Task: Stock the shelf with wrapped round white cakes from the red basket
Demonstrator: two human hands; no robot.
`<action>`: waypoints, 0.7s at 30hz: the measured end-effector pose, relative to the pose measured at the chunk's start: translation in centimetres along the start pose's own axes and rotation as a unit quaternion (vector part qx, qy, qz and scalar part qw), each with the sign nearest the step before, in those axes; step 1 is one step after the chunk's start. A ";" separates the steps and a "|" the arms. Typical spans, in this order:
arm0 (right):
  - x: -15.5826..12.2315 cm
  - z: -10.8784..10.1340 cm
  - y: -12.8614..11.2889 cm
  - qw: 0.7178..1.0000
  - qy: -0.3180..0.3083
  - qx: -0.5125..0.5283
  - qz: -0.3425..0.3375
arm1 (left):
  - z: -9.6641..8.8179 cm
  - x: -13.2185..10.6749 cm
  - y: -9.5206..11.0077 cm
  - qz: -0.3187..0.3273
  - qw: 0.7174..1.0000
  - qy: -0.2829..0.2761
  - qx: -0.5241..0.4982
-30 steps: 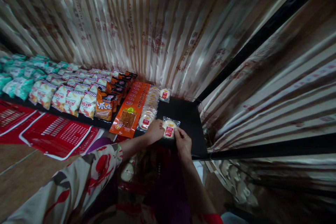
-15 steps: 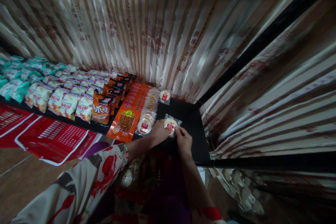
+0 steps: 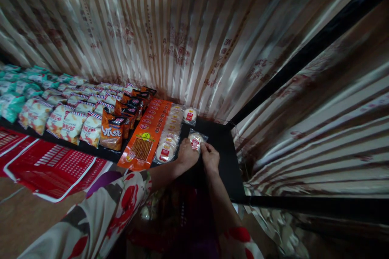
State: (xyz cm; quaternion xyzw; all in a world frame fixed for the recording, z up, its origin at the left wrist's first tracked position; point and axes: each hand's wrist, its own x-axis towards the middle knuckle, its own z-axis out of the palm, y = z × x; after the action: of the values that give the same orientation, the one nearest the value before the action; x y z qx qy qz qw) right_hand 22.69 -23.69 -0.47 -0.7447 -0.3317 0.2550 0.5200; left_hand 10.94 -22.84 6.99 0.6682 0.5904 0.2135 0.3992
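Observation:
Between my two hands is a round white cracker packet (image 3: 196,139) in clear wrap with a red label, just over the black shelf (image 3: 223,137). My left hand (image 3: 187,154) grips its left lower edge with closed fingers. At its right edge, my right hand (image 3: 210,157) pinches the wrap between thumb and fingers. Another such packet (image 3: 190,115) lies at the back of the shelf, beside an overlapping row of the same packets (image 3: 166,149). Left of that row lies a long orange snack packet (image 3: 146,133) with brown sticks showing through its window.
Orange-and-black snack bags (image 3: 112,131), white snack bags (image 3: 73,126) and teal bags (image 3: 12,105) fill the shelf leftward. Red baskets (image 3: 57,166) stand below. Striped curtain (image 3: 188,28) hangs behind, with a black post (image 3: 273,77) slanting at the right.
The held packet and both hands have moved slightly toward the back of the shelf. My view has shifted a little, so the shelf goods sit slightly lower and farther left.

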 end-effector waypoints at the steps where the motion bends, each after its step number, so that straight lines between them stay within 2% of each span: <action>1: 0.3 0.1 -0.1 1.000 0.001 -0.003 0.006 | 0.1 0.2 0.1 0.000 1.000 0.001 -0.003; 6: 1.6 0.7 -0.2 1.000 -0.002 -0.019 0.013 | 0.7 1.3 0.2 -0.012 1.000 0.009 -0.017; 14: 3.6 1.9 -0.7 0.999 -0.003 -0.033 -0.037 | 1.3 3.6 0.3 -0.025 0.998 0.039 -0.038; 18: 4.6 2.6 -1.1 0.999 -0.008 -0.027 -0.041 | 2.1 5.1 0.1 -0.050 0.996 0.053 -0.052; 21: 5.2 3.1 -1.5 0.999 -0.005 -0.038 -0.037 | 2.9 6.1 -0.3 -0.034 0.996 0.061 -0.061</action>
State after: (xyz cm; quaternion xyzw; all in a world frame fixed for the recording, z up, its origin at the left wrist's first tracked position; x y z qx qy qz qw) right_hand 23.46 -17.54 -0.26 -0.7498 -0.3706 0.2267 0.4991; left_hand 14.20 -17.79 3.89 0.6076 0.6223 0.2757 0.4094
